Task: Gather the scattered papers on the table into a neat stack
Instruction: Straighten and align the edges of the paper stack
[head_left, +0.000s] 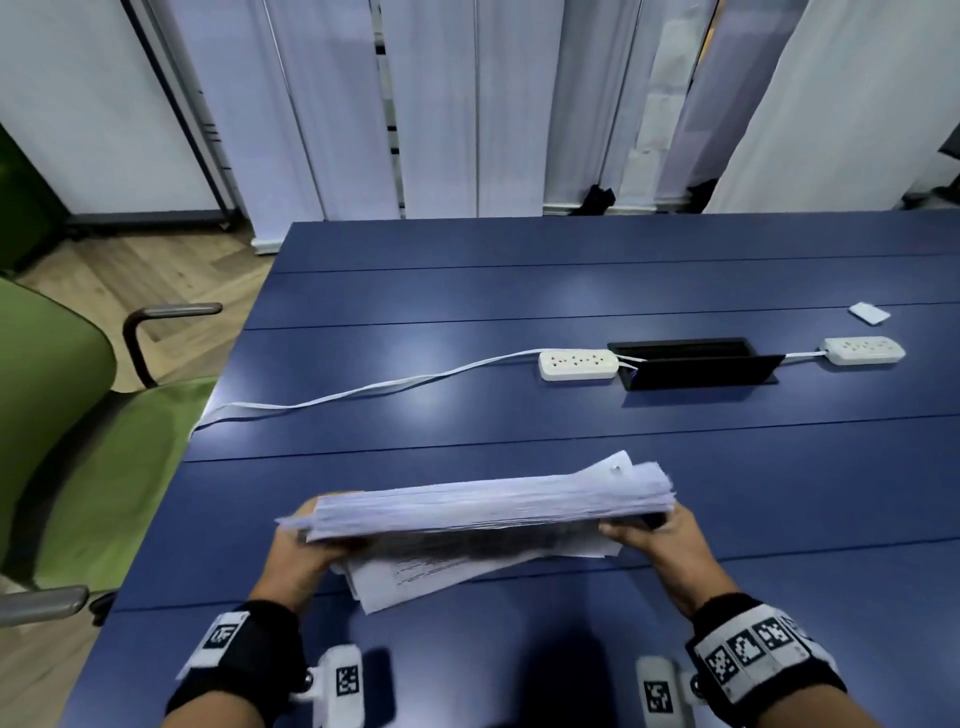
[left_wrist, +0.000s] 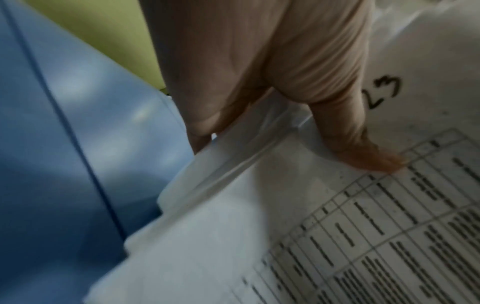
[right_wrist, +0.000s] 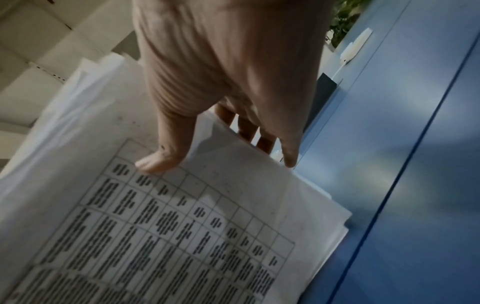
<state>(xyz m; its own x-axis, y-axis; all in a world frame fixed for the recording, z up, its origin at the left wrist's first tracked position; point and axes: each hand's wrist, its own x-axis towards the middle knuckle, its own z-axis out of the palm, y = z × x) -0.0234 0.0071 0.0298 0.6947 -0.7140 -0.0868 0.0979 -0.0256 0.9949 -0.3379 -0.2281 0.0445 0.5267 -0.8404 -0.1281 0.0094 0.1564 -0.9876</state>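
A thick bundle of white papers (head_left: 488, 506) stands on its long edge, tilted, near the front of the blue table (head_left: 519, 415). My left hand (head_left: 304, 545) grips its left end and my right hand (head_left: 657, 530) grips its right end. In the left wrist view my thumb lies on a printed sheet (left_wrist: 337, 236) with a table and a handwritten "23", fingers behind the bundle. The right wrist view shows my thumb on the printed sheet (right_wrist: 182, 236) and fingers behind the edge. The sheets are uneven, with lower corners sticking out toward me.
Two white power strips (head_left: 578, 365) (head_left: 864, 350) lie beside a black cable hatch (head_left: 691, 362) mid-table, with a white cable (head_left: 363, 389) trailing off the left edge. A small white card (head_left: 868, 313) lies far right. A green chair (head_left: 78, 415) stands left of the table.
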